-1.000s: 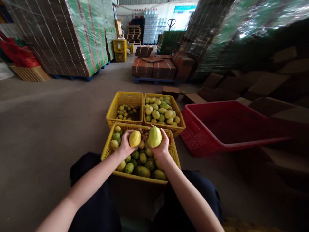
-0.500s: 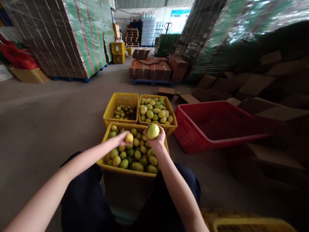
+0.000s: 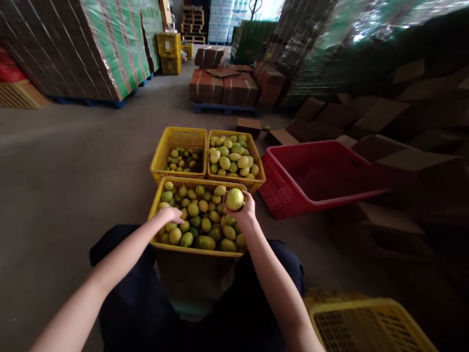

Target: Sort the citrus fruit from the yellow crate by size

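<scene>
The right hand (image 3: pixel 245 213), just right of the frame's centre, is cupped under one large yellow-green fruit (image 3: pixel 234 199), fingers wrapped around its lower half so the top stays bare to the eye; held that way the skin can be looked over, which seems to be why it sits raised above the pile and not in it. The left hand (image 3: pixel 169 214), left of centre, lies palm down on the heap with its fingers curled loosely over the fruits; whether it closes on one I cannot tell, since the hand hides what is under it.

Both hands work over the near yellow crate (image 3: pixel 156 209), which stands between the person's dark-trousered knees, close enough for both arms to reach without stretching. It is filled with mixed green and yellow fruits.

Touching its far edge, two more crates stand side by side: the far left crate (image 3: pixel 178 135) holds a shallow layer of small fruits, the far right crate (image 3: pixel 252 183) is heaped with larger pale ones, so the split looks like one by size. To the right of centre a red crate (image 3: pixel 318 146) lies tilted with no fruit showing. At the lower right corner is the rim of another yellow crate (image 3: pixel 366 308). Wrapped pallets of flat cartons (image 3: pixel 73 49) fill the upper left.
</scene>
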`<action>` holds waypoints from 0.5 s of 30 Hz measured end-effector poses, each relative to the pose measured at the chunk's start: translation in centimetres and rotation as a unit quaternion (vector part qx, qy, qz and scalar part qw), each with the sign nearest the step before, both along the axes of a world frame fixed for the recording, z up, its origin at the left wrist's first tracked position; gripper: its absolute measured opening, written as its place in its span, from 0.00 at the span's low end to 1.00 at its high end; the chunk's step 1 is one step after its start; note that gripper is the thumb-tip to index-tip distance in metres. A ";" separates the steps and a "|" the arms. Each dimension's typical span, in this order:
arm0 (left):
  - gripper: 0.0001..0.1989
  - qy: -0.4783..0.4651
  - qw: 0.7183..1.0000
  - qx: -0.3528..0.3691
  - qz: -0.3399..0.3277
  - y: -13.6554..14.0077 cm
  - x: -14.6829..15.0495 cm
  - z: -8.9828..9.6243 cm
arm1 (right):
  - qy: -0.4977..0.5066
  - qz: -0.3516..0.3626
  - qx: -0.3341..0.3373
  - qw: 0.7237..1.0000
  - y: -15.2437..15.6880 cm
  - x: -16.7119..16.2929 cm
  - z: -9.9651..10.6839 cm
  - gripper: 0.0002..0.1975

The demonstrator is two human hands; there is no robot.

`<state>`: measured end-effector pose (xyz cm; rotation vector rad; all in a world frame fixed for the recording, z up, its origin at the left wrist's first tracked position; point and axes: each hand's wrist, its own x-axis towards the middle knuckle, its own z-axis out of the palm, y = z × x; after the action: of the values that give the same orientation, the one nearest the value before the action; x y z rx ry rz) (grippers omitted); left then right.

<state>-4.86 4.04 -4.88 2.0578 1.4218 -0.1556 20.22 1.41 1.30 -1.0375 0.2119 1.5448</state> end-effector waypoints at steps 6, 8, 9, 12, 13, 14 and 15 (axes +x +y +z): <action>0.22 0.062 0.994 0.012 -0.084 -0.1 0.7 2.4 | -0.016 0.024 -0.047 0.998 -1.0 0.4 0.6 0.10; 0.25 0.078 0.991 0.043 -0.101 0.0 0.7 3.2 | -0.013 0.034 -0.065 0.997 -1.6 0.8 0.9 0.10; 0.26 0.087 0.989 0.050 -0.107 0.1 0.7 3.5 | -0.011 0.040 -0.068 0.997 -2.1 1.1 1.1 0.10; 0.28 0.116 0.986 0.040 -0.112 0.8 0.7 4.0 | 0.004 0.079 -0.056 0.995 -3.1 2.5 1.1 0.09; 0.28 0.124 0.986 0.034 -0.107 1.1 0.7 4.0 | -0.001 0.098 -0.047 0.994 -3.1 3.2 0.9 0.09; 0.28 0.132 0.986 0.028 -0.100 1.4 0.7 4.0 | -0.033 0.112 -0.037 0.993 -2.5 3.9 0.7 0.09; 0.28 0.137 0.986 0.021 -0.091 1.7 0.7 3.9 | -0.085 0.120 -0.027 0.989 -1.5 4.8 0.6 0.09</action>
<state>-4.17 5.76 -1.01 2.2681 1.4021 -0.5060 24.97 -0.06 1.86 -1.2675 0.0096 1.6617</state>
